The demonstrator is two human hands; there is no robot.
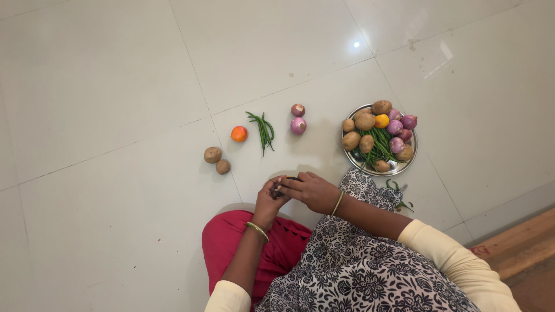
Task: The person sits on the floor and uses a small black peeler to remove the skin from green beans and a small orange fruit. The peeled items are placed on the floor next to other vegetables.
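My left hand (269, 199) and my right hand (311, 190) meet above my lap, both closed around one small dark object (284, 184) that is mostly hidden by my fingers. On the pale tiled floor in front of me lie two potatoes (217, 160), an orange tomato (239, 134), a small bunch of green beans (262, 130) and two red onions (298, 120). A round steel plate (406, 162) to the right holds potatoes, red onions, green beans and an orange tomato.
A few loose green beans (398, 193) lie by my right knee below the plate. My red and patterned clothing covers the lower middle. A wooden edge (520, 248) runs along the lower right corner.
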